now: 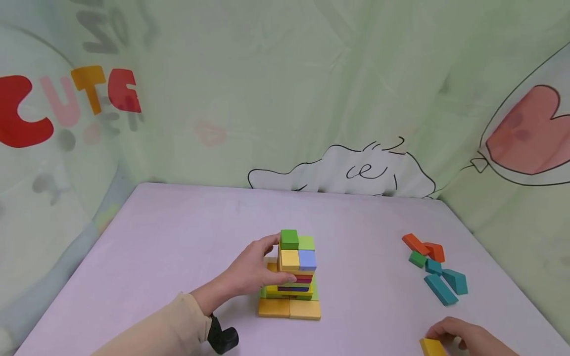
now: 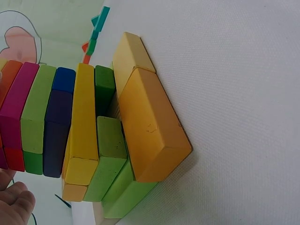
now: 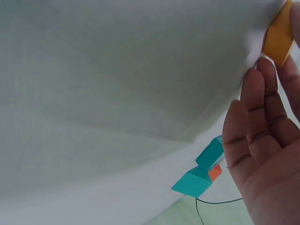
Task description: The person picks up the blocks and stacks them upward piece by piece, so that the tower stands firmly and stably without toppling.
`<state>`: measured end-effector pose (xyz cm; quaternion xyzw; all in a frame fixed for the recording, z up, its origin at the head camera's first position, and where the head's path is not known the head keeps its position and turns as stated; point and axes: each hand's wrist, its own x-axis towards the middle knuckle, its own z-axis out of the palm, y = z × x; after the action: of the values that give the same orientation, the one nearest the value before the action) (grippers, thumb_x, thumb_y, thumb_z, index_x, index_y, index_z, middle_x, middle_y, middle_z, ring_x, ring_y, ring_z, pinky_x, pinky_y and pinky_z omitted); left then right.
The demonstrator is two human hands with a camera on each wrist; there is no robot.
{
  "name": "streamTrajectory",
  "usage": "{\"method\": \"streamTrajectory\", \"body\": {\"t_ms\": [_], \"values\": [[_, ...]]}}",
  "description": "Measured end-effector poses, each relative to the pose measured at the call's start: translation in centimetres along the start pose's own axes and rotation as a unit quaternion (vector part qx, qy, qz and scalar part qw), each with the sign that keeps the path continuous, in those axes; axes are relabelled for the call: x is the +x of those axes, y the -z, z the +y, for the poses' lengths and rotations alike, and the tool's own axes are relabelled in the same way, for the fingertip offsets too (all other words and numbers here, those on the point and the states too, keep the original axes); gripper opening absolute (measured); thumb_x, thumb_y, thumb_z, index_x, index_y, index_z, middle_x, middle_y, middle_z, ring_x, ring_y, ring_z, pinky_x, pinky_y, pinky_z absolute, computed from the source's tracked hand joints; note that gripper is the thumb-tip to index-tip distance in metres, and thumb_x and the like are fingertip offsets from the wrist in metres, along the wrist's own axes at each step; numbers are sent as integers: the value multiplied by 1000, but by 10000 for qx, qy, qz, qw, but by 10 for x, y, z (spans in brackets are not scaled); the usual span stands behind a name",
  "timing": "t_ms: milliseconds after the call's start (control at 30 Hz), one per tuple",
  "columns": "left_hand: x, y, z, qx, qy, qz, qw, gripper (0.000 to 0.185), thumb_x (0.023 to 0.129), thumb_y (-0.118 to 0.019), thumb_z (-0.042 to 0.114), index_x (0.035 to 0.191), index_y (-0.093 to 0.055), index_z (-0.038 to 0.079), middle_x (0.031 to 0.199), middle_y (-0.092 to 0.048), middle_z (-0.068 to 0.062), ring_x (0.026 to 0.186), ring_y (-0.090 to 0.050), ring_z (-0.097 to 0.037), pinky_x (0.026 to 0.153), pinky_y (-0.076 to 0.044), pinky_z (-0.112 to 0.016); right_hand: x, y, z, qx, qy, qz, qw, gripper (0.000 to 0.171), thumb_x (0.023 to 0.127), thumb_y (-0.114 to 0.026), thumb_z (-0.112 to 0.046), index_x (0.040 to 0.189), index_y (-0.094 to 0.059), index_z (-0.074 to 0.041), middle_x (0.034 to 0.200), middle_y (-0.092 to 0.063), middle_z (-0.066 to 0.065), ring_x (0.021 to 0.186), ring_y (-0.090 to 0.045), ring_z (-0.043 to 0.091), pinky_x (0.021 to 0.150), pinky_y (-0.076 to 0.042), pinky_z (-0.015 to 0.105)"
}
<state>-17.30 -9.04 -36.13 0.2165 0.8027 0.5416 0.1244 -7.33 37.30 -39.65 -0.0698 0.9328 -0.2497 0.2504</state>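
A tower of coloured wooden blocks (image 1: 297,289) stands on the table, layered in yellow, green, blue and red, with a green block (image 1: 289,239) at its very top. My left hand (image 1: 251,269) holds the tower's upper part from the left, thumb across the front and fingers behind. In the left wrist view, the lower layers (image 2: 84,126) rise from wide orange base blocks (image 2: 150,126), and fingertips (image 2: 18,201) show at the edge. At the front right, my right hand (image 1: 467,336) pinches a yellow block (image 1: 432,347); the right wrist view shows this block (image 3: 280,35) between thumb and finger.
Loose blocks lie at the table's right: orange-red blocks (image 1: 415,244), a green block (image 1: 417,259) and several teal blocks (image 1: 441,289). A printed curtain (image 1: 285,99) hangs around the pale table (image 1: 187,227). A black wrist device (image 1: 222,338) sits under the left sleeve.
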Motion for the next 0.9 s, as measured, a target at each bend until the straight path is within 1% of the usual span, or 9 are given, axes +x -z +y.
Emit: {"method": "streamTrajectory", "body": {"t_ms": [133,267,333,400,533,600,700,800,900], "values": [[1,-1,0,15,71,-33,10000,73,83,-86,22,146,-52,9,150,-54,-11,146,-41,-47,120,-34,-63,4,-3,-6,106,-190,102,9997,49,87,-81,-31,118,-65,3,108,-66,1,76,-45,-4,67,-46,14],[1,-1,0,25,108,-50,9999,71,83,-86,22,144,-54,10,152,-53,-11,146,-40,-48,120,-34,-64,17,2,-30,-5,-238,240,9994,47,87,-80,-32,118,-66,0,102,-65,-2,82,-50,5,67,-48,16],[0,-1,0,35,96,-46,9999,72,83,-86,23,145,-53,10,151,-54,-11,146,-40,-47,120,-34,-64,25,9,-48,-269,150,473,9984,42,87,-81,-32,116,-69,-4,99,-65,-4,83,-52,5,67,-51,18],[0,-1,0,50,55,-40,10000,72,83,-86,23,145,-53,9,149,-55,-10,146,-41,-46,120,-34,-64,33,17,-71,-568,728,878,9918,38,86,-82,-32,113,-70,-8,99,-66,-8,84,-54,5,67,-53,19],[0,-1,0,55,-8,-33,10000,72,84,-86,23,146,-52,9,146,-57,-9,147,-41,-44,120,-34,-63,49,33,-128,-1097,1918,1736,9597,27,87,-82,-29,109,-72,-16,98,-65,-15,84,-56,-1,69,-54,18],[0,-1,-1,41,-11,-30,10000,71,84,-86,22,145,-53,9,146,-58,-9,146,-41,-44,120,-34,-63,57,41,-157,-1145,2174,1961,9493,26,87,-82,-26,109,-72,-16,98,-65,-14,85,-58,3,71,-54,19],[0,-1,-1,20,13,-20,10000,71,83,-86,22,145,-53,9,146,-58,-9,146,-41,-45,120,-34,-64,71,50,-194,-1176,2414,2078,9406,25,89,-81,-21,110,-72,-14,98,-65,-12,88,-59,7,74,-54,20],[0,0,-1,2,35,-33,10000,71,84,-86,23,145,-53,10,145,-58,-9,146,-42,-44,120,-34,-64,82,55,-219,-1209,2682,2073,9330,24,90,-79,-18,111,-71,-12,100,-66,-10,90,-59,9,75,-54,22],[0,0,-1,-4,19,-57,10000,72,84,-86,23,146,-52,9,146,-58,-9,146,-42,-42,119,-34,-65,89,56,-235,-1196,2848,1952,9309,22,92,-77,-19,112,-71,-12,102,-66,-8,91,-59,10,77,-54,23]]}}
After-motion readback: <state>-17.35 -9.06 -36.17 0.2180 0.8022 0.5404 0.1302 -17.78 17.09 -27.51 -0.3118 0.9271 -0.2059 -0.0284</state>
